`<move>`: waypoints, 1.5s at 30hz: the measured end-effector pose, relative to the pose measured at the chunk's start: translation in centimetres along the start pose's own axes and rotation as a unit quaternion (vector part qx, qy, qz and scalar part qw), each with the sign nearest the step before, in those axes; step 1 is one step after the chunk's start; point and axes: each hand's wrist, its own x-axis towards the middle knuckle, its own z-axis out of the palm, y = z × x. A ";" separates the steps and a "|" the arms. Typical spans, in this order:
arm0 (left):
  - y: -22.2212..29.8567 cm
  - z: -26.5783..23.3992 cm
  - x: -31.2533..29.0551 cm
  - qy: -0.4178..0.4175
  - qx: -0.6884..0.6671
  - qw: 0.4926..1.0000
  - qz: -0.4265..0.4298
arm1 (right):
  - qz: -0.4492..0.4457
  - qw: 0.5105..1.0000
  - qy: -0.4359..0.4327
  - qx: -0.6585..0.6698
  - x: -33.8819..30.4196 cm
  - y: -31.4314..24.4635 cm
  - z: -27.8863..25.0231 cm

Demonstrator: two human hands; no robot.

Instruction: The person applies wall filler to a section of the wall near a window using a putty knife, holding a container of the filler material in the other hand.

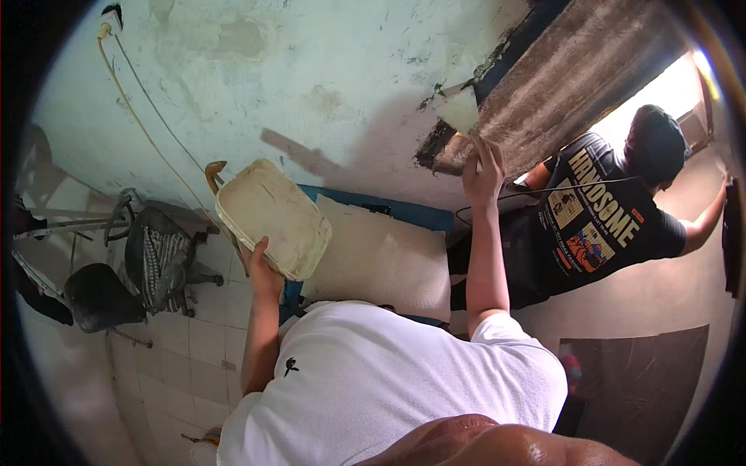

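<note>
The left hand (260,268) grips a cream-coloured, plaster-smeared flat board (272,217) from below, its fingers (254,250) curled up around the lower edge so that the board tilts toward the pale green wall (295,70); the board sits in front of the wall, just above a white padded sheet (388,260) that lies on a blue-edged frame (404,210); a curved wooden handle (213,172) shows at the board's upper left corner. The right hand (483,171) is raised, its fingers (489,151) loosely spread and pressing a plastering blade (460,113) against the broken patch of wall beside a rough grey door frame (567,78); whether they close round a handle cannot be told. A thin yellow cable (148,132) runs down the wall at the left; two dark chairs (132,268) stand on the tiled floor (186,349) below it. At the right another person in a black printed shirt (598,225) leans in the bright doorway, one arm stretched out to the far side.
</note>
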 end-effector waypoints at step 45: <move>0.9 -0.9 3.0 -0.013 -0.047 0.997 -0.063 | 0.134 0.990 -0.002 -0.044 8.1 -4.3 8.3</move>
